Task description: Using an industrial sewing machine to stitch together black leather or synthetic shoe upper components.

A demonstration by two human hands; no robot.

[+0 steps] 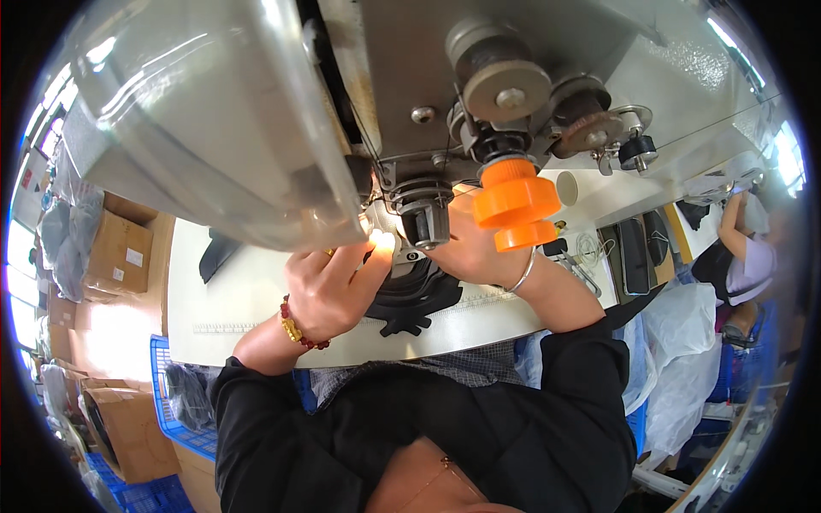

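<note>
In front of me stands an industrial sewing machine (402, 77) with two orange knobs (516, 198) on its head. My left hand (329, 286) is at the lit needle area, its thumb and fingertips drawn together in a pinch. Glare hides whatever lies between them. On the other side, my right hand (475, 248) reaches in behind the black machine part and the orange knobs, so its fingers are mostly hidden. A black fabric piece (415, 295) lies bunched on the white table (256, 299) between both hands.
A clear plastic guard (214, 128) hangs at upper left. Dark fabric (220, 255) lies on the table's left. Small tools (575, 263) and a dark tray (633, 256) are at right. Blue crates, cardboard boxes (120, 256) and plastic bags surround the table. Another person (748, 261) sits far right.
</note>
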